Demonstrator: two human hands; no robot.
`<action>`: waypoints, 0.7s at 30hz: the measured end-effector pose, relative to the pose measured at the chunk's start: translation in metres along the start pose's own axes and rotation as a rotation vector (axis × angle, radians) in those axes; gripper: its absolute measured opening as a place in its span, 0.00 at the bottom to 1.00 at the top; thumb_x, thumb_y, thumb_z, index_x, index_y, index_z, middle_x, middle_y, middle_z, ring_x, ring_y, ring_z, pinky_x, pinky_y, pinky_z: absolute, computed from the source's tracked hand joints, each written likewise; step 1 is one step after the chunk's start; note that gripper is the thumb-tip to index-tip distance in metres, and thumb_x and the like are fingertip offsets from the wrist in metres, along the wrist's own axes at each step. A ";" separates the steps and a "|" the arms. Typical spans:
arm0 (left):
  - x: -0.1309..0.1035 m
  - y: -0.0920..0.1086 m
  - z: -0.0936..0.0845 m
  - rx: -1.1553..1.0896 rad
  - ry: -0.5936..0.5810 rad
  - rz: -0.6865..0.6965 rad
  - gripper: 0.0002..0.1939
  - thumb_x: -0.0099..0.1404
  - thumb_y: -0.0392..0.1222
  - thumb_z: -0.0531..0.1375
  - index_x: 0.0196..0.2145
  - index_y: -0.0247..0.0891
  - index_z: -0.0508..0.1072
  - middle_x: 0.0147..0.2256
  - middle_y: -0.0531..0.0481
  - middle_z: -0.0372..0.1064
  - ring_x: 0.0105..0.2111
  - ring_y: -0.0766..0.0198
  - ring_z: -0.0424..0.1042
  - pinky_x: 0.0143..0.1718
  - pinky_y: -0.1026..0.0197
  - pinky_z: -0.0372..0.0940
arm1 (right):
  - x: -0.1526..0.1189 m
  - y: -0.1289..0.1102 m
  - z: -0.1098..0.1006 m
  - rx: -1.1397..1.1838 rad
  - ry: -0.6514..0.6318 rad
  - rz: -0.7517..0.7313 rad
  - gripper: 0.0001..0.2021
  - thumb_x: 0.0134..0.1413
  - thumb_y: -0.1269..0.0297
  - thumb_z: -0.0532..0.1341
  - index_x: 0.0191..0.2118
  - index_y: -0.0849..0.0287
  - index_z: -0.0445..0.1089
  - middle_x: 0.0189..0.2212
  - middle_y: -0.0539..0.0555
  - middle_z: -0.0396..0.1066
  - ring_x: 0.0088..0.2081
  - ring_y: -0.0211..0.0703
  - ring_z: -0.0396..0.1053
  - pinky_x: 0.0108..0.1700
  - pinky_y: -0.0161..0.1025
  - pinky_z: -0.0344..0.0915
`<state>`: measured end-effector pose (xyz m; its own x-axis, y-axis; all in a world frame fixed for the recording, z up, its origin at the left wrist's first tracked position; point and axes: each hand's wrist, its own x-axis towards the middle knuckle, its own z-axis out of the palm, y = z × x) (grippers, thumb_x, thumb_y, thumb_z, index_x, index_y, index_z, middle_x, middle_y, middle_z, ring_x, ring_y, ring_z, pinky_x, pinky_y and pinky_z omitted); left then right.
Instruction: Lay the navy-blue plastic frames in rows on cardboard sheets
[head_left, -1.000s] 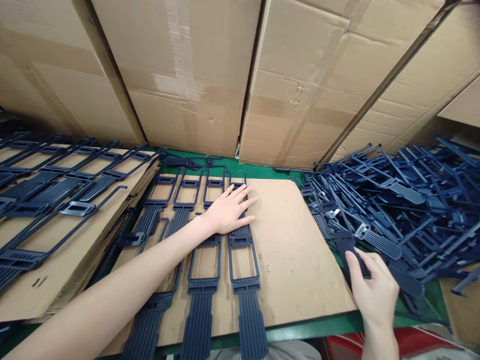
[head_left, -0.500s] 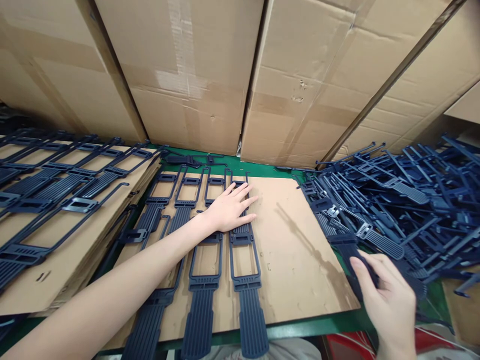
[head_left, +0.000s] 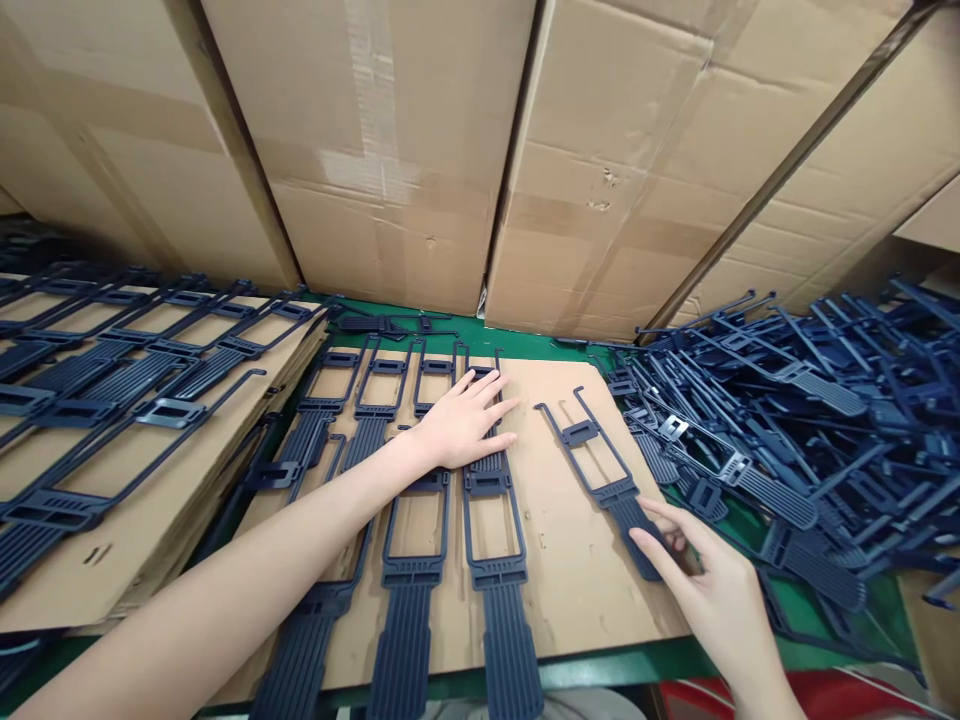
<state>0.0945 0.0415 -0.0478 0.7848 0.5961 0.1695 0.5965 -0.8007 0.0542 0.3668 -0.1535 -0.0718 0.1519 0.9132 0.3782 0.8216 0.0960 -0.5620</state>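
My left hand (head_left: 469,418) lies with fingers spread over the dark plastic parts on a cardboard sheet (head_left: 555,560), near the sheet's middle. Between the thumb and fingers of my right hand (head_left: 686,555) is the ribbed end of another dark blue part (head_left: 592,450). Its open frame with two hooked ends points up and left over the bare right side of the sheet. Several similar parts, one of them (head_left: 495,580) below my left hand, lie in rows on the sheet.
On the left, a cardboard stack (head_left: 150,520) carries more such parts. A tangled pile of dark parts (head_left: 817,430) covers the right side of the green table (head_left: 487,338). Large cardboard boxes (head_left: 405,130) stand along the back. Something red (head_left: 847,695) shows below the table edge.
My right hand has moved left from the edge of the pile, bringing the dark part over the cardboard sheet. My left hand has stayed almost in place.
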 end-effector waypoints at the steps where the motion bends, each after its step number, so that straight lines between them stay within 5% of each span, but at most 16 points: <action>1: 0.000 0.000 0.000 -0.003 0.000 0.001 0.31 0.69 0.59 0.46 0.62 0.39 0.59 0.66 0.40 0.44 0.66 0.52 0.41 0.65 0.46 0.36 | 0.001 -0.001 0.000 0.010 -0.017 -0.010 0.14 0.59 0.56 0.59 0.47 0.55 0.69 0.31 0.50 0.66 0.31 0.39 0.64 0.33 0.33 0.65; 11: 0.001 0.004 -0.005 0.004 -0.032 -0.015 0.31 0.69 0.58 0.47 0.62 0.38 0.59 0.66 0.39 0.44 0.66 0.51 0.40 0.64 0.45 0.37 | 0.007 -0.020 0.006 -0.036 -0.205 -0.249 0.11 0.62 0.61 0.56 0.49 0.51 0.68 0.54 0.55 0.63 0.55 0.47 0.63 0.54 0.44 0.64; 21: -0.001 0.001 0.001 0.007 0.033 0.009 0.31 0.69 0.59 0.46 0.63 0.38 0.57 0.66 0.40 0.44 0.66 0.53 0.42 0.65 0.47 0.36 | 0.039 -0.026 0.006 -0.339 -0.316 -0.503 0.18 0.62 0.62 0.55 0.56 0.55 0.66 0.56 0.59 0.63 0.59 0.54 0.60 0.59 0.56 0.60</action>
<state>0.0947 0.0402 -0.0493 0.7841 0.5868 0.2022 0.5910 -0.8054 0.0454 0.3485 -0.1185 -0.0471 -0.4188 0.8667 0.2711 0.8847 0.4567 -0.0936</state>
